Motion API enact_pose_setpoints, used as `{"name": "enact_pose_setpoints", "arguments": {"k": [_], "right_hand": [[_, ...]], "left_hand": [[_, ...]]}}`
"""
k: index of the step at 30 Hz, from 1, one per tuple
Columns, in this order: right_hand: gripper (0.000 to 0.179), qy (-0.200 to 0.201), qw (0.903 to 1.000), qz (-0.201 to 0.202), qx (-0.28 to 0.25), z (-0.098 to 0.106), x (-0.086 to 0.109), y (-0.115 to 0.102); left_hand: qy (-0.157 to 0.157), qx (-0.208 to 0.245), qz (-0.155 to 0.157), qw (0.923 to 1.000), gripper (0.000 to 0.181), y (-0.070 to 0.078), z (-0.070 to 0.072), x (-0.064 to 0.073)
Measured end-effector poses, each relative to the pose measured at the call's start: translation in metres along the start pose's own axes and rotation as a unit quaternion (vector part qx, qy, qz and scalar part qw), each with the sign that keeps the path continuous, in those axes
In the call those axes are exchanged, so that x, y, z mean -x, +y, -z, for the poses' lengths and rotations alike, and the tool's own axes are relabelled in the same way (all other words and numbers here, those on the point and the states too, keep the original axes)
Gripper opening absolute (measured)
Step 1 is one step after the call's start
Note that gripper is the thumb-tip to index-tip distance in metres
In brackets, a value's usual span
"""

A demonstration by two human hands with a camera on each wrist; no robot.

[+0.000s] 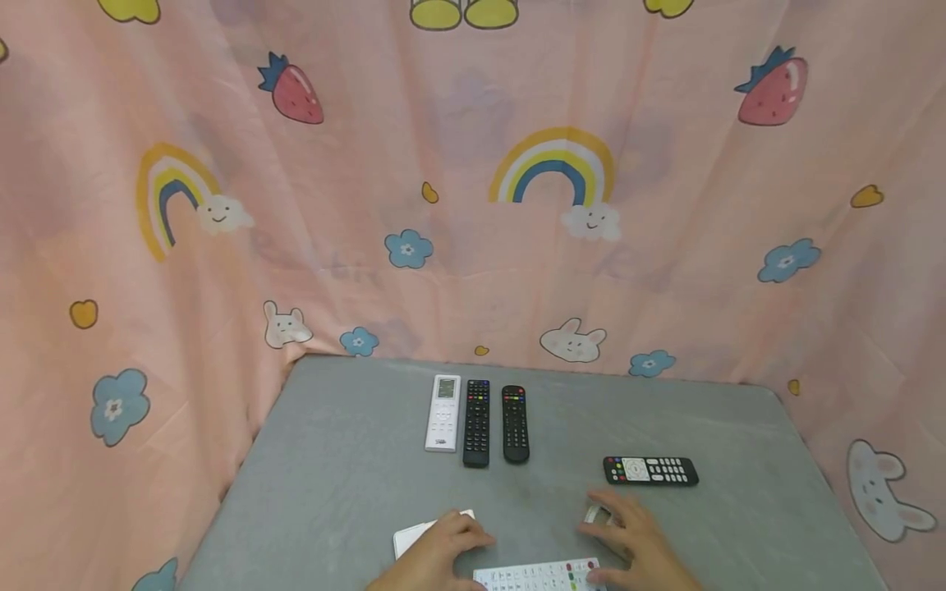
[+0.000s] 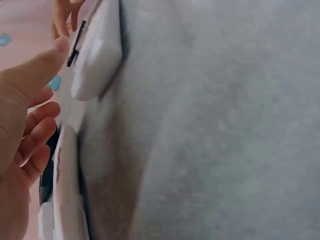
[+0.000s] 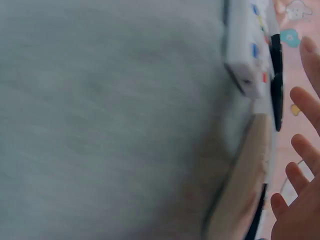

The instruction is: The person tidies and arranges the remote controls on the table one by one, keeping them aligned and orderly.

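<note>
A white remote control (image 1: 538, 576) with small coloured buttons lies sideways at the near edge of the head view, between my two hands. My left hand (image 1: 442, 548) hovers at its left end, fingers loosely bent and apart from it in the left wrist view. Partly hidden beneath that hand is a second white remote (image 1: 406, 538). At the right end is my right hand (image 1: 637, 538), its fingers spread; in the right wrist view they hold nothing. Under this hand lies a pale remote with a small screen (image 1: 600, 515), mostly covered.
Farther back on the grey table (image 1: 347, 460) stand in a row a white remote with a display (image 1: 443, 419), a black remote (image 1: 476, 427) and a shorter black remote (image 1: 516, 427). Another black remote (image 1: 668, 471) lies sideways at right. A pink patterned curtain (image 1: 458, 287) surrounds the table.
</note>
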State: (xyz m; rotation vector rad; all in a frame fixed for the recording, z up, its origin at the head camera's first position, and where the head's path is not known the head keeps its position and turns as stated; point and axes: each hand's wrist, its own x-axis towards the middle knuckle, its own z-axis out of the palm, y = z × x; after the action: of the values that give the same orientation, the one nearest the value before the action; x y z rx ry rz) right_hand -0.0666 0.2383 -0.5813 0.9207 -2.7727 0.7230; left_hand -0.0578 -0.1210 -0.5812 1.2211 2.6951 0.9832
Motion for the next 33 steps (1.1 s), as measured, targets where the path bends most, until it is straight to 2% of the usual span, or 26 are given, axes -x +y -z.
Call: {"name": "enact_pose_setpoints", "arguments": {"k": [4,13,18,22,27,31,33], "right_hand": [[0.060,0.034,0.9976,0.055,0.024,-0.014,0.013,0.010],[0.068,-0.004,0.9985,0.022,0.051,-0.020,0.025,0.013],[0.067,0.030,0.9958,0.045,0.074,-0.022,0.025,0.015],[0.066,0.049,0.9936,0.065,0.078,-0.023,0.026,0.016],[0.064,0.049,0.9942,0.064,0.071,-0.023,0.027,0.015],[0.066,0.065,0.9932,0.070,0.066,-0.022,0.025,0.015],[0.065,0.074,0.9928,0.069,0.064,-0.020,0.023,0.014]], "left_hand": [[-0.006,-0.036,-0.020,0.9991,0.050,-0.004,-0.002,0.001],[0.033,-0.111,-0.062,0.9914,0.053,-0.015,-0.009,0.008],[0.045,-0.140,-0.076,0.9861,0.043,-0.018,-0.012,0.009],[0.042,-0.133,-0.070,0.9878,0.034,-0.018,-0.012,0.010],[0.035,-0.111,-0.063,0.9913,0.032,-0.018,-0.012,0.010],[0.058,-0.108,-0.071,0.9899,0.037,-0.018,-0.010,0.010],[0.065,-0.101,-0.062,0.9908,0.040,-0.017,-0.007,0.009]]}}
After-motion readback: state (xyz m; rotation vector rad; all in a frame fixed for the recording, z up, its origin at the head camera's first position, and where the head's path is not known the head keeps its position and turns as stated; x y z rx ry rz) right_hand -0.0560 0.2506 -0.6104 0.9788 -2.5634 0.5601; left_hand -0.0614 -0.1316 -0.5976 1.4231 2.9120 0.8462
